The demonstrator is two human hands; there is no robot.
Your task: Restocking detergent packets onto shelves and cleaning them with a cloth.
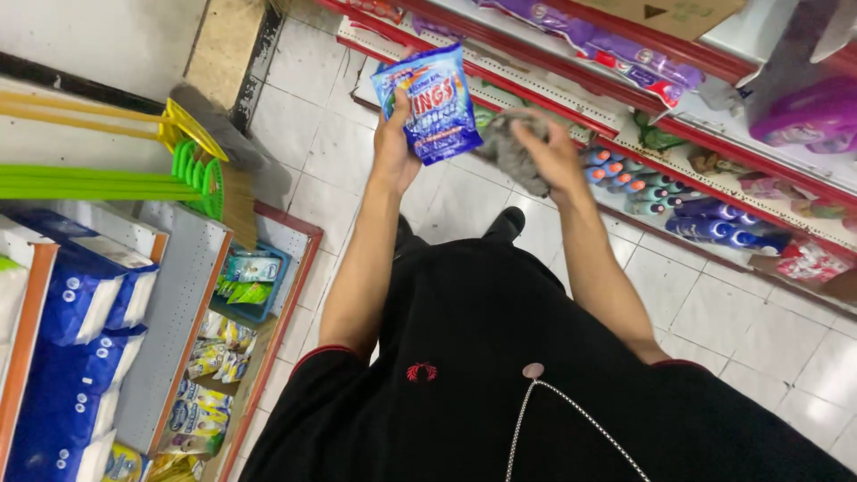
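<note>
White floor tiles [357, 161] fill the aisle between two runs of shelving. Red-edged shelves [714, 134] slant across the far right, their top rows cut off by the frame; purple packs [625, 54] lie along an upper level, a row of blue and dark bottles [678, 201] stands lower down, and a red-and-white packet [808, 261] sits near the right edge. On the left a grey rack [178, 303] is only partly in view: blue-and-white wrapped rolls [80, 303] are stacked at its near end, and small yellow and pale packets [210, 357] crowd a lower ledge, too small to make out. Green and yellow broom handles [98, 178] reach in from the left, their far ends cut off. The person's black shirt [500, 375] hides the floor nearest the camera, and one dark shoe [511, 221] peeks out beyond it.

The left hand [393, 147] grips a blue pouch [428, 103] by its left edge, holding it upright above the floor in mid-aisle; the pouch has a red and white label. Just right of it, the right hand [552, 156] is closed around a crumpled grey cloth [513, 147], which touches the pouch's lower right side.
</note>
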